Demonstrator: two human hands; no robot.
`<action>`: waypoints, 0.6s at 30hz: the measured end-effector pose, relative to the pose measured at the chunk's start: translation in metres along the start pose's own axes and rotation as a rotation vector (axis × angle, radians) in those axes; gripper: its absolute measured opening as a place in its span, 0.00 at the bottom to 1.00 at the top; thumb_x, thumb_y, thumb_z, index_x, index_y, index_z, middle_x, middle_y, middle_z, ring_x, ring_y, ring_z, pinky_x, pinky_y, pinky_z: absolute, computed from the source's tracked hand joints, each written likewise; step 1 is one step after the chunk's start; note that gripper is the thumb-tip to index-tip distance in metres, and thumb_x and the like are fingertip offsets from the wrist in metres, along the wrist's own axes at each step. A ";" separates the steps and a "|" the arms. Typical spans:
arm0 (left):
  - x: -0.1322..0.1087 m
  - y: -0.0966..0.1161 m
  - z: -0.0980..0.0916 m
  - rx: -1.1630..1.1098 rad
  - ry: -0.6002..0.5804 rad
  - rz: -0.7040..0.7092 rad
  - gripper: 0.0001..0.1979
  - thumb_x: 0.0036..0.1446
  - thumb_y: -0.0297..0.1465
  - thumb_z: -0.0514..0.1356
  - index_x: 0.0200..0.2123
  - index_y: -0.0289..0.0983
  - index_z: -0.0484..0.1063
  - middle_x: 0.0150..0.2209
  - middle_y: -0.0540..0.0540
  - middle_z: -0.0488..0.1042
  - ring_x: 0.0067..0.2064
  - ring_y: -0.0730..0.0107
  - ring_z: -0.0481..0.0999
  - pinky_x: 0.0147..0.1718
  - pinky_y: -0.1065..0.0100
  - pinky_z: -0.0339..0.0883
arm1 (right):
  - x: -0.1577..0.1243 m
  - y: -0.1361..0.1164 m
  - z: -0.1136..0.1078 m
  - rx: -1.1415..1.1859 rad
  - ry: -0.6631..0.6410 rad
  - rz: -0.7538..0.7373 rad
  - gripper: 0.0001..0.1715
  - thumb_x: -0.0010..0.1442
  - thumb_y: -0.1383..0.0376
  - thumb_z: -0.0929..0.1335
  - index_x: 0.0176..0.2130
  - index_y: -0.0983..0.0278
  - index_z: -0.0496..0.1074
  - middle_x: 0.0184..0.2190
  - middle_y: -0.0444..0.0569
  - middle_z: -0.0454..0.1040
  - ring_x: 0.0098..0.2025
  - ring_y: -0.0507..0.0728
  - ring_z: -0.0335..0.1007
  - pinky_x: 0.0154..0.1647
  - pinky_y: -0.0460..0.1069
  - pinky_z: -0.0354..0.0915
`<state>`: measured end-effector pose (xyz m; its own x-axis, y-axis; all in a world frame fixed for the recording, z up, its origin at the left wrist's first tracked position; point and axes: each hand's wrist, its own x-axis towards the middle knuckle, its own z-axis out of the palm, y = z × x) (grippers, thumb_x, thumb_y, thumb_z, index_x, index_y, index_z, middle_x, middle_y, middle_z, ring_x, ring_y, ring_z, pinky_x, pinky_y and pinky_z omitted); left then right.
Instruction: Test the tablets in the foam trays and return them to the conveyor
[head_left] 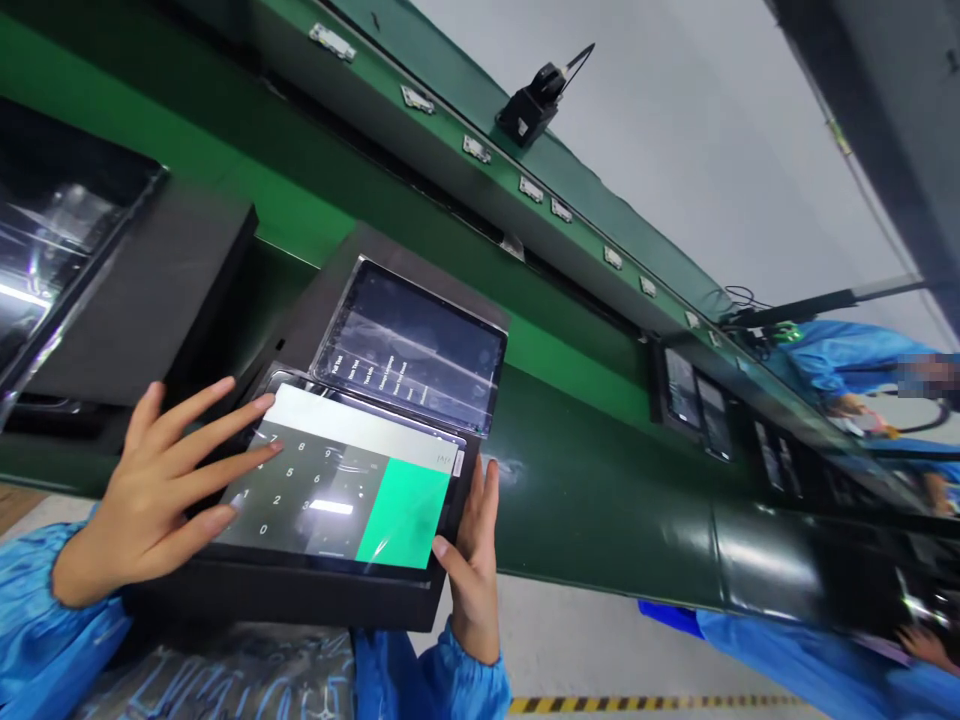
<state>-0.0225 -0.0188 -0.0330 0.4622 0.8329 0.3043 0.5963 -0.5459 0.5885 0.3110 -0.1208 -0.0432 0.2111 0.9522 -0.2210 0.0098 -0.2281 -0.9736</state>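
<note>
Found the tablet (pixel 352 490) lying face up on a dark box (pixel 300 600) at the near edge of the green conveyor belt (pixel 600 480), with a number pad and a bright green panel lit on its screen. Judged it thin, stiff and glass-fronted: likely light enough for one hand, but slick on the face and easily cracked or smudged. Reckoned it best gripped by the bezel and side edges, never by pressing on the middle of the glass. Saw the left hand (pixel 157 480) laid open over the keypad side, with fingers spread and straight and tips touching the screen, grasping nothing. Saw the right hand (pixel 469 560) clasped on the right edge, with thumb on the front corner and fingers up along the side. Noted a second tablet (pixel 412 345) tilted up just behind, with faint text showing. Spotted a scanner (pixel 536 100) mounted above the belt, and the blue sleeves (pixel 847 355) of other people further down the line.
</note>
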 end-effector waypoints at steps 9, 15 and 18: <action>-0.012 -0.021 0.005 -0.238 0.091 -0.183 0.29 0.62 0.52 0.43 0.66 0.66 0.56 0.70 0.63 0.57 0.71 0.41 0.55 0.70 0.37 0.51 | 0.001 -0.002 0.008 -0.101 0.061 0.002 0.58 0.61 0.59 0.73 0.74 0.47 0.35 0.76 0.39 0.34 0.77 0.60 0.27 0.76 0.63 0.33; -0.012 -0.021 0.003 -0.259 0.094 -0.138 0.27 0.65 0.52 0.36 0.65 0.70 0.55 0.69 0.71 0.55 0.71 0.43 0.55 0.72 0.39 0.46 | -0.003 -0.003 0.005 -0.146 -0.005 0.000 0.60 0.61 0.61 0.74 0.73 0.47 0.35 0.76 0.38 0.30 0.77 0.60 0.25 0.76 0.64 0.33; -0.008 -0.014 0.000 -0.269 0.069 -0.130 0.27 0.67 0.50 0.37 0.66 0.69 0.53 0.70 0.70 0.54 0.71 0.45 0.54 0.72 0.40 0.46 | -0.003 -0.001 0.003 -0.148 0.018 0.009 0.58 0.62 0.61 0.73 0.73 0.46 0.35 0.76 0.37 0.31 0.77 0.60 0.25 0.77 0.63 0.33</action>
<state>-0.0344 -0.0179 -0.0438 0.3419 0.9036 0.2582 0.4481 -0.3983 0.8003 0.3078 -0.1224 -0.0415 0.2292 0.9465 -0.2270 0.1512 -0.2650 -0.9523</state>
